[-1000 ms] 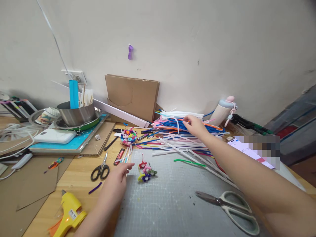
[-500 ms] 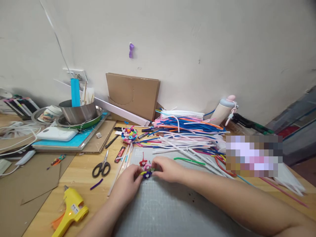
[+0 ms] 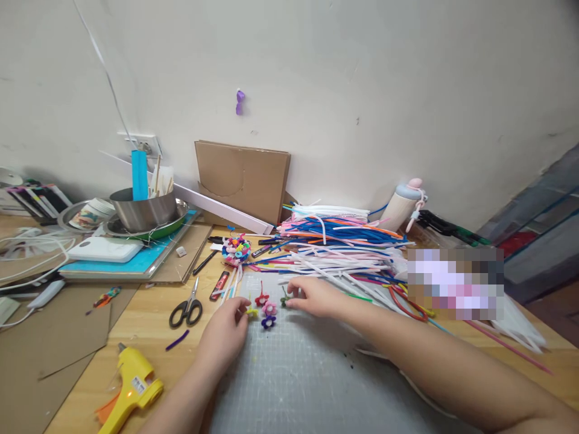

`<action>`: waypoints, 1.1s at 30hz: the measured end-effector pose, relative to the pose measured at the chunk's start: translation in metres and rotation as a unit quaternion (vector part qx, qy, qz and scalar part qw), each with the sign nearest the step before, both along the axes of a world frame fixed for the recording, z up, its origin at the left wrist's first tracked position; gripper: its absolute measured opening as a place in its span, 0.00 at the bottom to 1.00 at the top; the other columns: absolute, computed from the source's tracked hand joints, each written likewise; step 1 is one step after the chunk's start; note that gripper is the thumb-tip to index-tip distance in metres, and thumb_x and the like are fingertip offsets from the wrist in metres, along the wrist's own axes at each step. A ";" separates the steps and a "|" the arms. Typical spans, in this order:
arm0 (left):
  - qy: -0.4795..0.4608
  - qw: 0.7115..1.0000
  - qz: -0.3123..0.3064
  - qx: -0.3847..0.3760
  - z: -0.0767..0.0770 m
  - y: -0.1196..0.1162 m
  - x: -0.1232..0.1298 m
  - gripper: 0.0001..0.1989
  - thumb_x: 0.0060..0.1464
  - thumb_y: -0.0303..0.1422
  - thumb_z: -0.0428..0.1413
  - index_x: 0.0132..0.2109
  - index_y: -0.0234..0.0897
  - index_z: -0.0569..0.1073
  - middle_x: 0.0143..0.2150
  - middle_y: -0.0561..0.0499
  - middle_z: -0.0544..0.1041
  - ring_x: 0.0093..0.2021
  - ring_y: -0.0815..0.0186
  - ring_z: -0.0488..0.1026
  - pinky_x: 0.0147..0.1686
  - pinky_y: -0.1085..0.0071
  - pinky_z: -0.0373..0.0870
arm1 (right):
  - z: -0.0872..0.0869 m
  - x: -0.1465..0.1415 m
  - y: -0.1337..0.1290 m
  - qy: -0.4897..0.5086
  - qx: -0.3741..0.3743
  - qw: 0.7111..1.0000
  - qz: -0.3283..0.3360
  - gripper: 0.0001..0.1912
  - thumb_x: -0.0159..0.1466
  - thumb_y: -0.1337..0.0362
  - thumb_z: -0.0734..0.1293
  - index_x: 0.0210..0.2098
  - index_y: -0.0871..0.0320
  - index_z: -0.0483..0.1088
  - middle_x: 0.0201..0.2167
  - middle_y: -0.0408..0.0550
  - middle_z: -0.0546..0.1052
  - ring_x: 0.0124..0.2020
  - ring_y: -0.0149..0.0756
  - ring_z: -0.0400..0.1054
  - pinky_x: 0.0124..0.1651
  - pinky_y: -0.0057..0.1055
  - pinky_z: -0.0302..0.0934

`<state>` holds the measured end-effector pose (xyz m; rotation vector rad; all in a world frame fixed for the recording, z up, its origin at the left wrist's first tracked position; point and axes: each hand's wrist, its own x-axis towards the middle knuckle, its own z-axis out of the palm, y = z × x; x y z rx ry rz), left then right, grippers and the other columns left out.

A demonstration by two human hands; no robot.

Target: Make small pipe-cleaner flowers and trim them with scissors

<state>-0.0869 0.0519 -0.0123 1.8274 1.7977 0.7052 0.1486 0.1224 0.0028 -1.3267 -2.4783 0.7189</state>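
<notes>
Small fuzzy flowers lie together on the grey cutting mat [image 3: 289, 374]: a red flower [image 3: 261, 298], a pink flower [image 3: 269, 308] and a dark blue flower [image 3: 268, 322]. At their left, my left hand [image 3: 231, 325] has its fingertips closed on a yellow-green piece [image 3: 252, 313]. On the right side, my right hand [image 3: 310, 296] pinches a dark green piece [image 3: 284, 300] between thumb and fingers. The three flowers between my hands are untouched.
Black scissors [image 3: 186, 310] and a yellow glue gun [image 3: 136, 386] lie on the left. Behind the mat are a heap of coloured pipe cleaners [image 3: 339, 232] and a ball of small flowers [image 3: 236, 248]. A bottle [image 3: 400, 205] stands at the back right.
My hands have moved apart, the left one leftward with the yellow-green piece and the right one slightly rightward with the green piece. The red, pink and blue flowers now show fully.
</notes>
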 end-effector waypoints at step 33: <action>-0.053 0.995 0.049 0.072 0.010 -0.002 -0.003 0.12 0.54 0.37 0.48 0.41 0.39 0.71 0.36 0.49 0.74 0.31 0.64 0.71 0.30 0.68 0.68 | 0.036 0.129 0.170 -0.151 0.210 0.943 -0.208 0.15 0.62 0.58 0.64 0.44 0.59 0.67 0.50 0.50 0.67 0.51 0.41 0.61 0.53 0.47 0.56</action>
